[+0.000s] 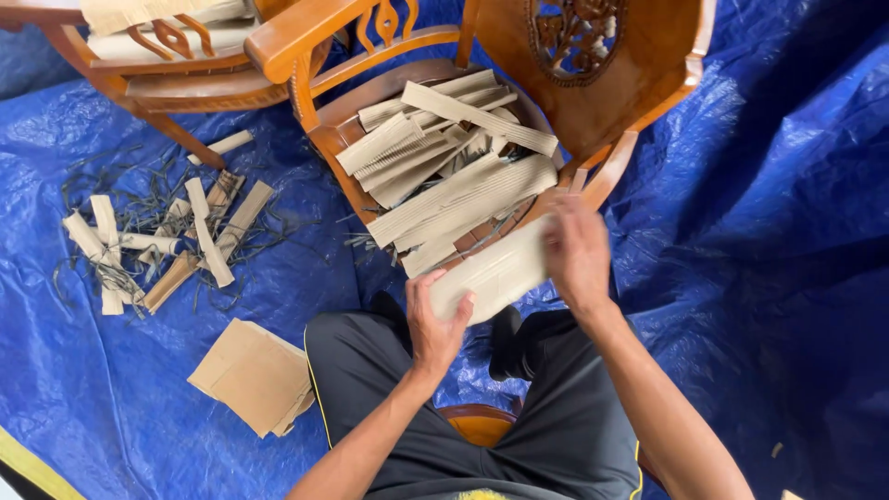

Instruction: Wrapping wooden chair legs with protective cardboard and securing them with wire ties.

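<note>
from the head camera, the left hand (433, 324) grips the near end of a long pale strip of ribbed cardboard (495, 275), and the right hand (576, 255), a bit blurry, holds its far end, so both hands are closed on the same strip, just in front of the seat of a carved brown wooden chair (593, 111). the chair seat is full of a pile of more pale cardboard strips (444, 167). on the blue plastic sheet (787, 231) to the left lie a scattered heap of cardboard bits and thin dark strings (167, 241), a flat stack of brown cardboard squares (255, 375) and a second wooden chair (176, 65).
</note>
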